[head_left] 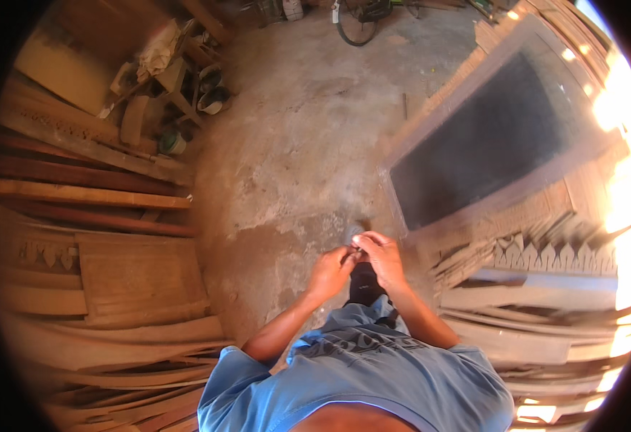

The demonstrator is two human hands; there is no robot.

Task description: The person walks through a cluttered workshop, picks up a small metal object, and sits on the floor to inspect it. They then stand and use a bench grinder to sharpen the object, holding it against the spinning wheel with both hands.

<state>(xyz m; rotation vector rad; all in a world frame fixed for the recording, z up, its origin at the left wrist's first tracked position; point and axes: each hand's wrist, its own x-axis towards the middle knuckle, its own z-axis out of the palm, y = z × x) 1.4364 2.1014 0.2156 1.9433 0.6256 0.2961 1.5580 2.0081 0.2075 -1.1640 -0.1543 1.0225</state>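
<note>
Above a rough, blotchy concrete floor [279, 151], two bare hands meet in front of the body, near the centre of the view. The left hand [332, 275] and the right hand [382, 261] have their fingers bent and their tips brought together, touching or nearly so. Whether they grasp some small item cannot be told, as the fingers cover the spot; if so, it lies between the fingertips, and its long axis and pointing are hidden. Left fingers point up and to the right, right ones up and to the left. Just below the hands is one black garment [364, 284], then one soft, creased blue T-shirt [402, 367] with dark print.

To the right leans one large rectangular wooden frame [451, 105] around a smooth, dark flat panel [488, 137], its long axis running from lower left to upper right. Beneath it stands one carved strip [554, 257] with a row of pointed, leaf-like shapes, above many stacked planks [510, 299], too blurred to count.

To the left are one nearly square brown board [139, 277], one straight orange-brown beam [85, 193] lying crosswise, and one crumpled pale cloth [158, 52]. Along the far edge stands one thin-rimmed bicycle wheel [356, 29].
</note>
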